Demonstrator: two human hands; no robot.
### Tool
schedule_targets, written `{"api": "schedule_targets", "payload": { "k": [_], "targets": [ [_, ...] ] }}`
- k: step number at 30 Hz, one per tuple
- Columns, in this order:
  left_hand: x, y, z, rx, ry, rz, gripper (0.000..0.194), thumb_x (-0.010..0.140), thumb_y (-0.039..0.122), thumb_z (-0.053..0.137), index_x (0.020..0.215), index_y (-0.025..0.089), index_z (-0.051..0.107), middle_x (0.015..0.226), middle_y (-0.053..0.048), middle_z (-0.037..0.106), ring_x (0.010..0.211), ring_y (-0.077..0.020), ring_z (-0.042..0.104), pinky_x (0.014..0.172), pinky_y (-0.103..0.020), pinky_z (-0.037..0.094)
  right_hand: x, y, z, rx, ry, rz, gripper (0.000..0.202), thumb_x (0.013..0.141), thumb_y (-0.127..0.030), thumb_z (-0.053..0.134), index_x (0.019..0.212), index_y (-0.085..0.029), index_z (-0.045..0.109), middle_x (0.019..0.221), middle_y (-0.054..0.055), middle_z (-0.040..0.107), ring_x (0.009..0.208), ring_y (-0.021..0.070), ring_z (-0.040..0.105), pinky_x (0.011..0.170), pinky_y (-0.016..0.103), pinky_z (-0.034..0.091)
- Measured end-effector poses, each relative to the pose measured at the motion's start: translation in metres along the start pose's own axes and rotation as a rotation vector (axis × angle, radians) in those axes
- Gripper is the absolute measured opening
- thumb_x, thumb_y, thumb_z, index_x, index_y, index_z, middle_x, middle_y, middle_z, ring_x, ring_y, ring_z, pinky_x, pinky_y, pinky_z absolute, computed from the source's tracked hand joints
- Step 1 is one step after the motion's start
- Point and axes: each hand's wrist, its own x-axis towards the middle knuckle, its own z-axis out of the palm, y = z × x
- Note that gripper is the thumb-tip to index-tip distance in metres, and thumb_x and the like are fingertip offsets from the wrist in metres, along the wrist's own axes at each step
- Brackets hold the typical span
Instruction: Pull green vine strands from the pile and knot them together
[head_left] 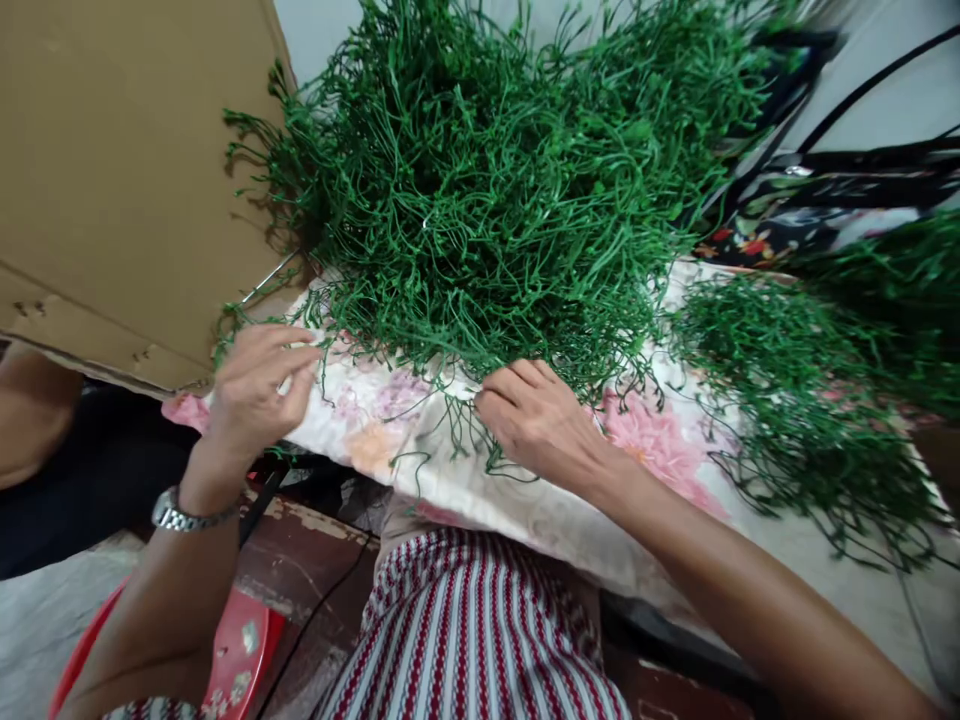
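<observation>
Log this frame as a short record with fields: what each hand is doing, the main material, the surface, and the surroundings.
left hand: left hand pinches thin green stems at the edge of the pile, fingers curled
right hand: right hand rests palm down on the stems, fingers bent into them
material: big heap of green stems, a smaller heap to the right
surface: floral cloth
surroundings: cardboard box at left, red stool below, wristwatch on left wrist
</observation>
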Motion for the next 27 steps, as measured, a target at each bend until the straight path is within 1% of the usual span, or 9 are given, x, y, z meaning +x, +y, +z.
{"api": "schedule_targets", "payload": {
  "k": [2,5,7,10,13,18,22,25,27],
  "targets": [
    [0.02,0.034,0.006,-0.171,-0.044,0.063,0.025,0.07,0.009,0.059,0.093,0.021,0.061,0.097,-0.003,0.064,0.093,-0.0203,0.059,0.083,-0.039,0.048,-0.007,-0.005,-0.008,0.033,0.017,-0.044,0.016,0.085,-0.014,0.045,0.078,-0.016,0.058,0.08,0.005,0.058,0.076,0.0159,0.044,0.069,0.032,0.033],
    [0.044,0.071,0.027,-0.246,-0.261,0.201,0.031,0.077,0.011,0.051,0.107,0.017,0.056,0.108,-0.009,0.06,0.104,-0.0207,0.053,0.091,-0.039,0.042,-0.019,-0.009,-0.021,0.066,0.035,-0.076,0.013,0.084,-0.012,0.047,0.081,-0.016,0.059,0.077,0.004,0.059,0.078,0.0154,0.047,0.075,0.033,0.037],
    [0.052,0.081,0.045,-0.201,-0.374,0.248,0.032,0.079,0.012,0.046,0.111,0.015,0.053,0.104,-0.01,0.06,0.101,-0.0205,0.052,0.091,-0.039,0.04,-0.028,-0.009,-0.028,0.062,0.062,-0.067,0.011,0.082,-0.01,0.05,0.084,-0.016,0.059,0.076,0.003,0.059,0.08,0.0152,0.048,0.08,0.033,0.04],
    [0.051,0.085,0.066,-0.133,-0.447,0.253,0.024,0.078,0.011,0.045,0.099,0.014,0.057,0.081,-0.006,0.06,0.085,-0.0182,0.053,0.089,-0.039,0.039,-0.046,-0.004,-0.037,0.019,0.101,-0.048,0.015,0.079,-0.007,0.052,0.087,-0.016,0.059,0.078,0.003,0.06,0.083,0.0156,0.05,0.084,0.034,0.042],
    [0.046,0.089,0.069,-0.122,-0.325,0.238,0.019,0.077,0.009,0.046,0.091,0.013,0.058,0.072,-0.003,0.058,0.077,-0.0161,0.051,0.091,-0.039,0.037,-0.066,0.001,-0.041,-0.019,0.113,-0.063,0.019,0.077,-0.006,0.052,0.091,-0.017,0.059,0.09,0.005,0.062,0.091,0.0181,0.052,0.088,0.038,0.042],
    [0.043,0.103,0.052,-0.171,-0.061,0.226,0.032,0.075,0.008,0.049,0.105,0.013,0.055,0.074,-0.004,0.061,0.074,-0.0168,0.054,0.081,-0.037,0.041,-0.09,0.005,-0.033,-0.032,0.075,0.037,0.03,0.077,-0.006,0.05,0.104,-0.016,0.057,0.116,0.014,0.053,0.103,0.0245,0.051,0.086,0.043,0.045],
    [0.038,0.112,0.049,-0.198,-0.022,0.203,0.035,0.074,0.008,0.051,0.108,0.016,0.054,0.077,-0.005,0.063,0.073,-0.0174,0.056,0.073,-0.035,0.042,-0.099,0.008,-0.026,0.012,0.046,0.119,0.047,0.077,-0.002,0.045,0.121,-0.019,0.048,0.113,0.012,0.056,0.104,0.023,0.053,0.084,0.04,0.047],
    [0.033,0.115,0.052,-0.189,-0.011,0.156,0.033,0.074,0.01,0.052,0.106,0.016,0.056,0.076,-0.005,0.063,0.071,-0.0176,0.056,0.072,-0.035,0.042,-0.108,0.007,-0.032,0.066,0.189,0.278,0.053,0.078,-0.004,0.048,0.127,-0.02,0.042,0.108,0.011,0.059,0.1,0.0209,0.055,0.084,0.038,0.048],
    [0.03,0.117,0.054,-0.189,-0.02,0.146,0.032,0.074,0.011,0.052,0.106,0.015,0.056,0.074,-0.005,0.063,0.069,-0.0175,0.055,0.072,-0.035,0.042,-0.113,0.0,-0.042,0.144,0.27,0.401,0.045,0.078,-0.006,0.05,0.121,-0.02,0.048,0.1,0.009,0.061,0.093,0.0186,0.058,0.08,0.033,0.05]
  ]
}}
